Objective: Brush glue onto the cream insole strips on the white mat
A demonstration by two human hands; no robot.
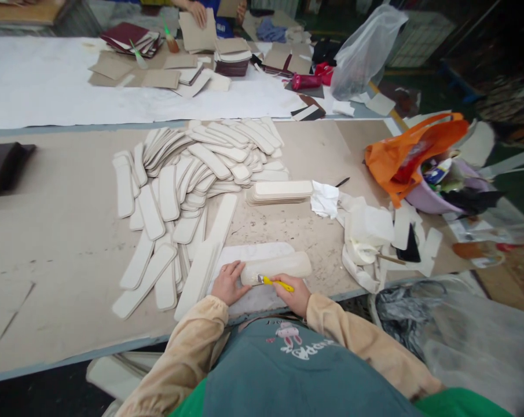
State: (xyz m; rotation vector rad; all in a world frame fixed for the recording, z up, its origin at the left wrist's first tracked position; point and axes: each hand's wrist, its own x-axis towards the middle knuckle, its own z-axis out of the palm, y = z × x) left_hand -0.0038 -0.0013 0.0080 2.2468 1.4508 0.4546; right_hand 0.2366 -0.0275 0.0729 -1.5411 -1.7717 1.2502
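Note:
My left hand [228, 282] lies with fingers spread on the left end of a cream oblong strip [283, 266], pressing it down on a white sheet [253, 255] near the table's front edge. My right hand [294, 294] is closed round a yellow-handled brush [275, 282] whose bristles touch the strip's left part. Just left of my hands, a large heap of the same cream strips [187, 191] spreads over the table. A neat stack of strips [281, 191] sits behind the one under my hands.
Crumpled white rags and a pot [366, 237] lie to the right, with an orange bag [403, 156] beyond. Across the table another person's hand [197, 13] holds brown card among stacks of card pieces [179, 69]. A clear plastic bag [366, 52] stands far right.

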